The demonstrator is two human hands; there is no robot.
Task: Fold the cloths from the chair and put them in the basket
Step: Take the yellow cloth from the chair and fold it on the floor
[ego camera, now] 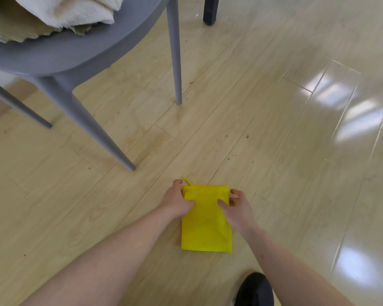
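A yellow cloth (206, 226), folded into a narrow rectangle, lies flat on the wooden floor in front of me. My left hand (177, 200) grips its far left edge, thumb on top and fingers curled at the side. My right hand (237, 206) grips the far right edge the same way. On the grey chair (60, 56) at the upper left lie more cloths: a cream one (71, 9) over a beige one (13, 27). No basket is in view.
The chair's legs (175, 62) stand on the floor beyond the cloth. A dark furniture leg (210, 9) is at the top. My black shoe (254, 290) shows at the bottom edge. Glossy floor (318, 151) stretches to the right.
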